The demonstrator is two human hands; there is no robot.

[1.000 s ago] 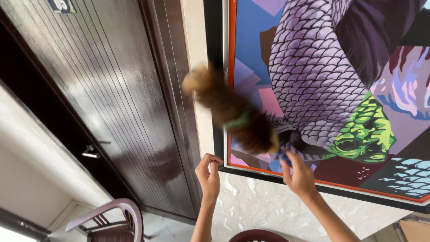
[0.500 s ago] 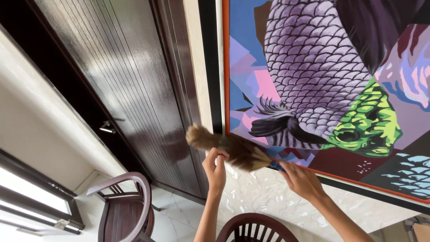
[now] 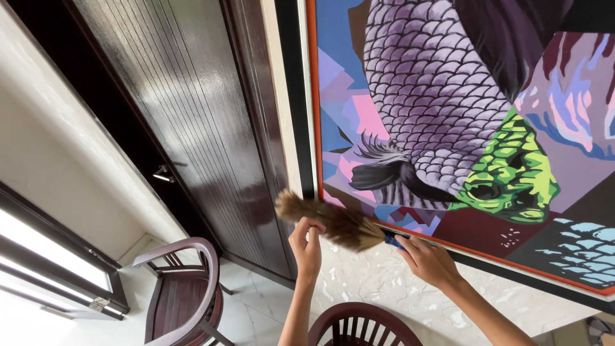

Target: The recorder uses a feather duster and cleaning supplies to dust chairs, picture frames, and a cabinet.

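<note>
A brown feather duster (image 3: pixel 333 223) with a blue handle lies along the lower corner of a large framed painting (image 3: pixel 461 122) of a scaly fish with a green head. My right hand (image 3: pixel 430 261) grips the blue handle just under the frame's black edge. My left hand (image 3: pixel 306 243) pinches the feathers near the middle of the duster's head. The duster's tip reaches past the frame's corner toward the door frame.
A dark wooden door (image 3: pixel 186 122) with a metal handle (image 3: pixel 163 173) stands left of the painting. Two dark wooden chairs are below: one (image 3: pixel 182 288) by the window, another's curved back (image 3: pixel 359 323) right under my arms. The wall is white and textured.
The duster came down from the painting's face to its lower corner. My left hand moved from empty air onto the feathers; my right hand kept hold of the handle.
</note>
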